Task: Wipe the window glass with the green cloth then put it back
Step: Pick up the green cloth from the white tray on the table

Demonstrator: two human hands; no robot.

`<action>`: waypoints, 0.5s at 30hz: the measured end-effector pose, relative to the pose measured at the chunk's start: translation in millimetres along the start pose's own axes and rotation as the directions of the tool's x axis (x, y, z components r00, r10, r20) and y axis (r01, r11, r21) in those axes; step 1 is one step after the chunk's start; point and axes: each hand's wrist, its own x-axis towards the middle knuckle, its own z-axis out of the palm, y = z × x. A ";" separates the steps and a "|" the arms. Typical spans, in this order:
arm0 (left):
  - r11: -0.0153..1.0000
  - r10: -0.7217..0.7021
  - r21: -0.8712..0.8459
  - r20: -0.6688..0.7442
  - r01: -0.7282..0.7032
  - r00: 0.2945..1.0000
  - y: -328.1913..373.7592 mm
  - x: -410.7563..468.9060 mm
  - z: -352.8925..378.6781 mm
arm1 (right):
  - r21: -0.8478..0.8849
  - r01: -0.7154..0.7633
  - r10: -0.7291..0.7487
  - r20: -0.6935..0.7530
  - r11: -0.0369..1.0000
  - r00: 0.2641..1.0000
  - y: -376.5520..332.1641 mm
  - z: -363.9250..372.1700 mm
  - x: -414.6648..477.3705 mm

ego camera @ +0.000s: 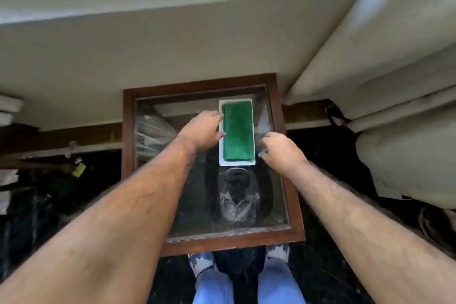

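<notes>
While the folded green cloth (238, 131) lies in its white tray (222, 153) near the glass's (197, 205) far edge, the left hand (201, 131) touches the tray's side, fingers loosely curled and empty, the right hand (281, 152) likewise beside it, apparently about to lift the cloth for wiping.

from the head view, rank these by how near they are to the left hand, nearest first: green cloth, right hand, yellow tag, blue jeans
Measured from the left hand:
1. green cloth, just to its right, at the fingertips, lying in the white tray.
2. right hand, across the tray.
3. yellow tag, far left in the dark area.
4. blue jeans, at the bottom edge.
</notes>
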 end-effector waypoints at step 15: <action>0.995 -0.053 0.088 -0.027 0.055 0.998 6.4 114.8 85.9 | -0.155 0.214 -0.212 0.027 0.964 0.977 18.7 83.1 68.1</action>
